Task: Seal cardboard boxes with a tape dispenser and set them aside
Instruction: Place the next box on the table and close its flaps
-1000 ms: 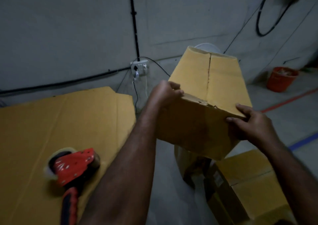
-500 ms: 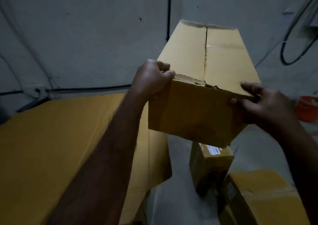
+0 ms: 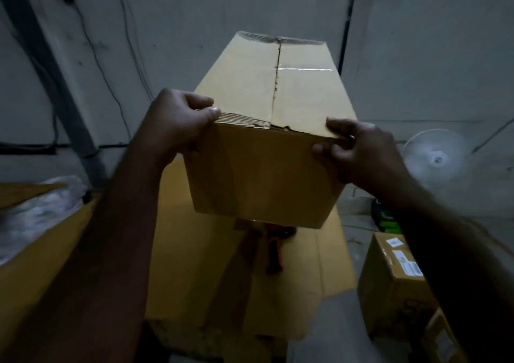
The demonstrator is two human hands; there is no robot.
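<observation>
I hold a tall cardboard box point(image 3: 264, 173) in the air at chest height, its closed top flaps facing up with a seam down the middle. My left hand point(image 3: 180, 123) grips the near left top corner, thumb on the flap edge. My right hand point(image 3: 358, 151) grips the near right top corner, fingers curled over the flap. Below the box, the red and black tape dispenser point(image 3: 275, 248) lies on a flat cardboard sheet point(image 3: 200, 265), mostly hidden by the box.
A labelled cardboard box point(image 3: 395, 285) stands on the floor at the right. A white fan point(image 3: 436, 157) is by the grey wall on the right. Crumpled plastic point(image 3: 36, 209) lies on cardboard at the left. Cables run along the wall.
The view has swung left, so the box is now over the cardboard sheet and the tape dispenser. Both hands keep their hold on the top corners.
</observation>
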